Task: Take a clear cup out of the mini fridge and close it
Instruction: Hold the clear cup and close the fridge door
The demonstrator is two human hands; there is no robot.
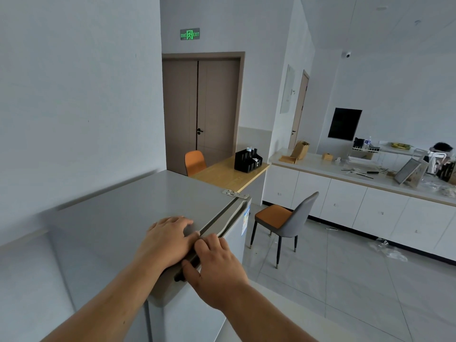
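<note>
Hands: left hand (167, 239) flat atop mini fridge (118, 215), right hand (217, 265) gripping its door edge.

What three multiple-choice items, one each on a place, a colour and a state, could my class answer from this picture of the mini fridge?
1. Where does the left hand lie?
A on the chair
B flat on top of the mini fridge
C on the counter

2. What colour is the seat of the nearest chair?
A orange
B blue
C white

3. How is the fridge door?
A wide open
B removed
C shut or nearly shut

Answers: 1 B, the palm rests on the grey top. 2 A, the seat pad is orange. 3 C, only a narrow seam shows where the right hand grips its top edge.
</note>
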